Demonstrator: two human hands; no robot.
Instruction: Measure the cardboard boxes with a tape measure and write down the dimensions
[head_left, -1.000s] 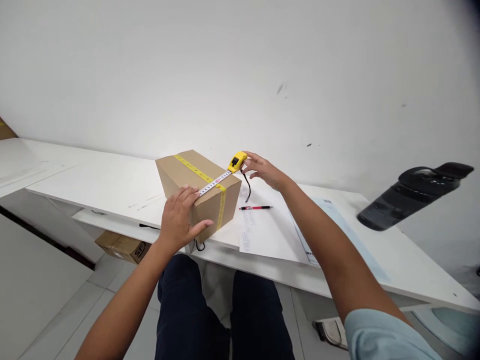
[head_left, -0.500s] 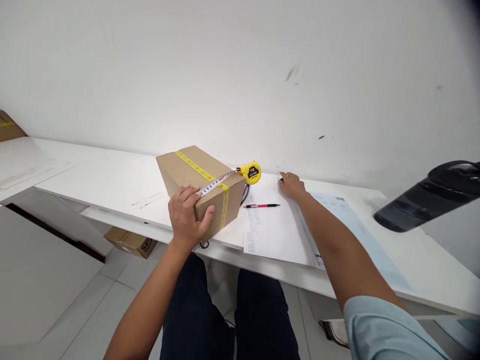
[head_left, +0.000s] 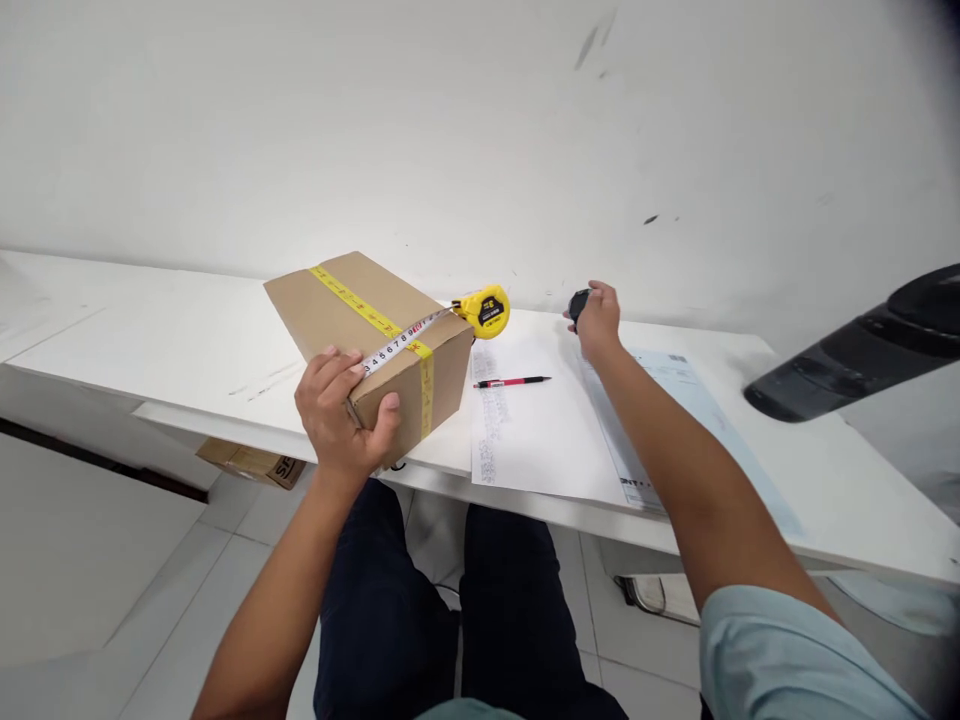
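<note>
My left hand [head_left: 339,412] is closed around the near left corner of a brown cardboard box [head_left: 330,305] sealed with yellow printed tape. Its fingers press the end of a tape measure's blade to the box top. The blade runs across to the yellow and black tape measure case [head_left: 484,311], which rests at the box's far right edge. Beyond the papers, my right hand [head_left: 600,318] grips a small black rounded object [head_left: 577,304], its kind unclear. A red and black pen [head_left: 513,382] lies on a white sheet [head_left: 547,440] covered partly with handwriting.
A light blue printed sheet or bag [head_left: 697,420] lies under my right forearm on the white desk [head_left: 180,320]. At the right, a dark bottle-shaped object [head_left: 847,350] juts into view. Another cardboard box [head_left: 251,460] sits beneath the desk. A marked white wall [head_left: 450,130] stands behind.
My right hand has risen off the desk with the small black object now showing in its fingers. My left hand keeps its hold on the box and blade. The view has shifted slightly.
</note>
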